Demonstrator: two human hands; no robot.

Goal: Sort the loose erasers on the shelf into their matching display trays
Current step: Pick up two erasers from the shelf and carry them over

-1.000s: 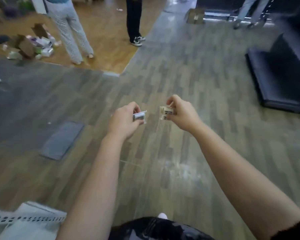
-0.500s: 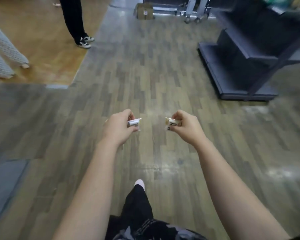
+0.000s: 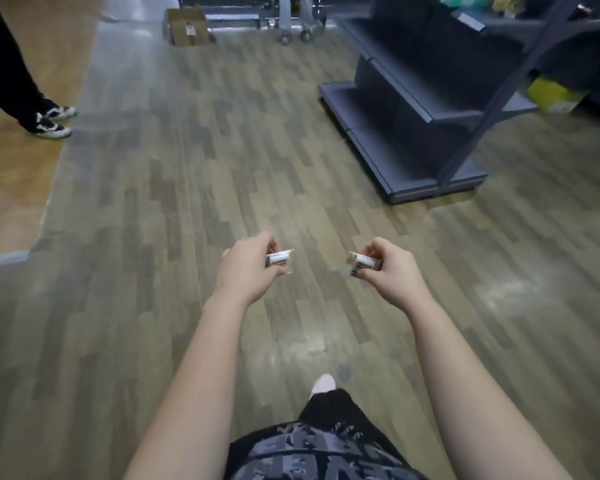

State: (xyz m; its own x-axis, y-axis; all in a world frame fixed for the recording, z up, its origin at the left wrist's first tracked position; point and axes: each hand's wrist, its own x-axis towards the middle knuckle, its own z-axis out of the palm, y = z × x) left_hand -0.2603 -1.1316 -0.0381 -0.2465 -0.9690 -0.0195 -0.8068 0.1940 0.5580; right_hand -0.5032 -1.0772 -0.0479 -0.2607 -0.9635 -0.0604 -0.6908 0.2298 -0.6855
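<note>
Both arms reach out over the wooden floor. My left hand (image 3: 246, 268) pinches a small white wrapped eraser (image 3: 280, 259) between thumb and fingers. My right hand (image 3: 392, 268) grips a second wrapped eraser (image 3: 361, 264), white with a tan end. The two erasers are held apart, about a hand's width between them. A dark grey shelf unit (image 3: 413, 109) stands ahead on the right, well beyond both hands. No display trays are visible.
A cardboard box (image 3: 187, 26) sits on the floor far ahead. A person's legs in black trousers and sneakers (image 3: 51, 121) stand at the left; another person's feet (image 3: 293, 34) are at the top. A yellow box (image 3: 555, 95) lies behind the shelf. My own leg and shoe (image 3: 323, 384) are below.
The view has swung to the right and forward, bringing the dark shelf unit closer. Both hands keep hold of their erasers and have drifted slightly further apart.
</note>
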